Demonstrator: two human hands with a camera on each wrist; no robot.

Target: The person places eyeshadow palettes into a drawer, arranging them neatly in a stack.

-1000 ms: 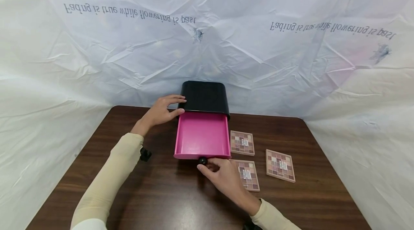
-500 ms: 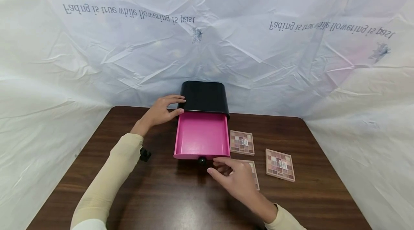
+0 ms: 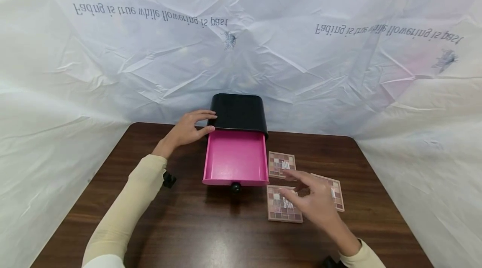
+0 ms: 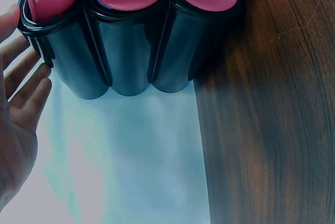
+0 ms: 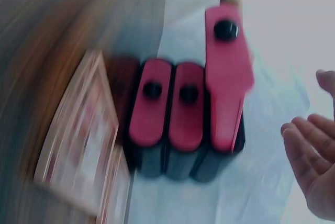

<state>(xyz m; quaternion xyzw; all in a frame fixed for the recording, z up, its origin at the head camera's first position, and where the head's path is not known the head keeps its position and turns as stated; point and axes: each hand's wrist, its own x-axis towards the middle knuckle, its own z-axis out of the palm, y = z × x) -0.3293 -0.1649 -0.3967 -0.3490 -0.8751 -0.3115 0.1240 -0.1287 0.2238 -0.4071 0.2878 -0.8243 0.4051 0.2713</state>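
Note:
A black storage box with pink drawers (image 3: pixel 238 111) stands at the back middle of the table, its top drawer (image 3: pixel 236 157) pulled out with nothing in it. That drawer has a round black knob (image 3: pixel 235 187). My left hand (image 3: pixel 188 127) rests against the box's left side, fingers extended onto its top. Over the table at the right is my right hand (image 3: pixel 318 201), holding nothing, thumb and fingers apart. Near it lie three eyeshadow palettes: one at the front (image 3: pixel 276 209), one behind (image 3: pixel 278 161), and one at the right (image 3: pixel 338 190), partly hidden by the hand.
Two more pink drawers, a middle one (image 5: pixel 187 119) and a bottom one (image 5: pixel 150 114), are pushed in, as the right wrist view shows. The brown wooden table (image 3: pixel 180 226) meets a white printed sheet (image 3: pixel 169 63) at the back and sides.
My right hand has let go of the drawer knob and moved right, over the palettes. The left hand and the pulled-out drawer have stayed in place.

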